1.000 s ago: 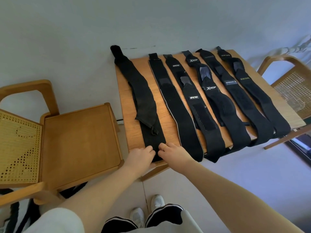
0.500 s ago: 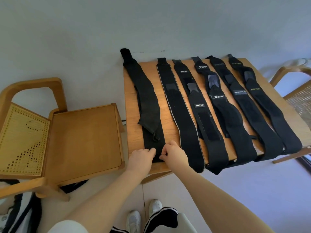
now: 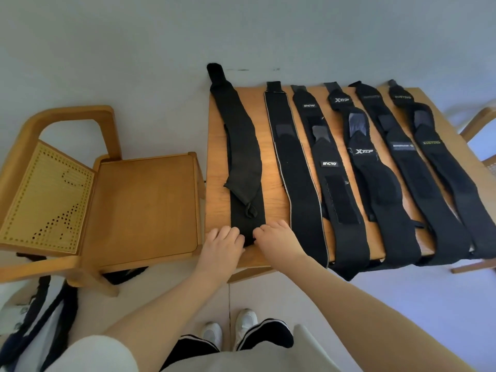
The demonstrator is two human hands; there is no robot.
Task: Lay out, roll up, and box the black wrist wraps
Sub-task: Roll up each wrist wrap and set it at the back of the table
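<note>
Several black wrist wraps lie side by side, lengthwise, on a small wooden table (image 3: 216, 189). The leftmost wrap (image 3: 241, 146) is plain black and partly folded over on itself, its far end hanging past the table's back edge. My left hand (image 3: 222, 244) and my right hand (image 3: 275, 237) both grip its near end at the table's front edge, fingers curled over the fabric. To the right lie a grey-edged wrap (image 3: 298, 181), a logo wrap (image 3: 332, 173), an XTEP wrap (image 3: 375, 178) and two more (image 3: 440, 183). No box is in view.
A wooden chair (image 3: 145, 205) with a perforated cane back stands left of the table, seat touching its edge. Another chair (image 3: 480, 124) shows at the right edge. Dark straps and a bag (image 3: 35, 312) lie on the floor at lower left. My white shoes (image 3: 230, 328) are below.
The camera has shifted, so the table appears further right and lower. My hands have moved slightly forward along the leftmost wrap's near end, which looks a little shorter.
</note>
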